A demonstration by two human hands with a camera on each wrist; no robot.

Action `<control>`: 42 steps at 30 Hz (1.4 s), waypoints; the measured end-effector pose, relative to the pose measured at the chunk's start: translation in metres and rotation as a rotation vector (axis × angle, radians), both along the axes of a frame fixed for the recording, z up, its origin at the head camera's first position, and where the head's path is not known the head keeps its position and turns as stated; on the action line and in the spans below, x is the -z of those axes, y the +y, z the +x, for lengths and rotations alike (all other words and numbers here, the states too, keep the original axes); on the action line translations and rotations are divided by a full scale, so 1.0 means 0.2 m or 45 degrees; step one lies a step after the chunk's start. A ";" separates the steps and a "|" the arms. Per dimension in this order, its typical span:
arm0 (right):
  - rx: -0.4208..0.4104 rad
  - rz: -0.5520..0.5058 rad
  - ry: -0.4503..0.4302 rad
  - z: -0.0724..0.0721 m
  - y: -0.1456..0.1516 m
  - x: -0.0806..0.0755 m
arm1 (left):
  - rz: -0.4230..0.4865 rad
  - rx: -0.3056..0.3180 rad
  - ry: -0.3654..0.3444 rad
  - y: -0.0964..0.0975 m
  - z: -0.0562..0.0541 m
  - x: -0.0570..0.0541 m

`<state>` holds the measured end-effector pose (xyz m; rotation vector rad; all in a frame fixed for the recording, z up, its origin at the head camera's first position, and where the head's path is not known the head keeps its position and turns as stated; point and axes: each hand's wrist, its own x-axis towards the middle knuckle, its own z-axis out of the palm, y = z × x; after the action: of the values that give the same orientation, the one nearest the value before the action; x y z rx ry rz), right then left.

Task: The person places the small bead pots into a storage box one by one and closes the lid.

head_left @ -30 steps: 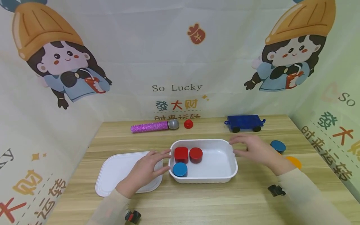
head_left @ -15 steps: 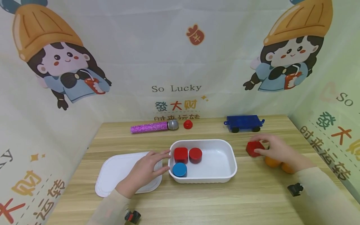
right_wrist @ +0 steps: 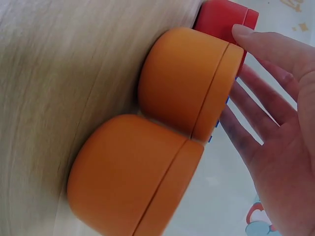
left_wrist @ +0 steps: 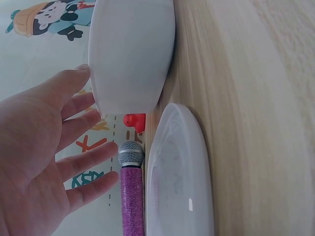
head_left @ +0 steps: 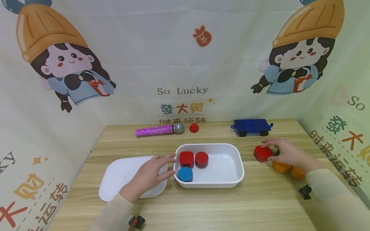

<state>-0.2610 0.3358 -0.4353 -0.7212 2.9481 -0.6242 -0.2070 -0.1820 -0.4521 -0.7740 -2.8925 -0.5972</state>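
In the head view, my right hand (head_left: 287,155) pinches a small red lidded tub (head_left: 261,153) standing on the table right of a white box (head_left: 228,165). The right wrist view has the thumb on this red tub (right_wrist: 221,19), its fingers partly hidden by an orange tub. My left hand (head_left: 148,173) is spread at the left end of the box, fingertips right at its rim. The left wrist view shows these fingers (left_wrist: 88,160) straight and holding nothing. Inside the box stand a squarish red tub (head_left: 186,159), a round red tub (head_left: 201,159) and a blue tub (head_left: 185,174).
Two orange tubs (head_left: 281,167) stand close under my right hand. A white lid (head_left: 118,176) lies flat beneath the left forearm. Along the back are a purple glitter microphone (head_left: 156,131), a small red object (head_left: 194,127) and a blue toy wagon (head_left: 251,126).
My right hand has left the right end of the box, moved right and taken hold of the red tub. The left hand has stayed in place.
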 end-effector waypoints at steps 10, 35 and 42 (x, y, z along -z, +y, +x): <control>-0.016 0.021 0.046 -0.01 -0.02 0.01 | 0.008 -0.006 -0.015 0.00 0.00 0.01; 0.161 -0.149 0.115 0.11 -0.25 -0.15 | 0.040 0.005 -0.026 -0.01 0.00 0.03; 0.145 -0.174 0.170 0.18 -0.39 -0.23 | 0.042 -0.007 -0.017 0.00 0.00 0.03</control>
<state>-0.2252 0.2575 -0.3884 -0.6316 3.1118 -0.8250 -0.2073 -0.1824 -0.4576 -0.7604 -2.8884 -0.6502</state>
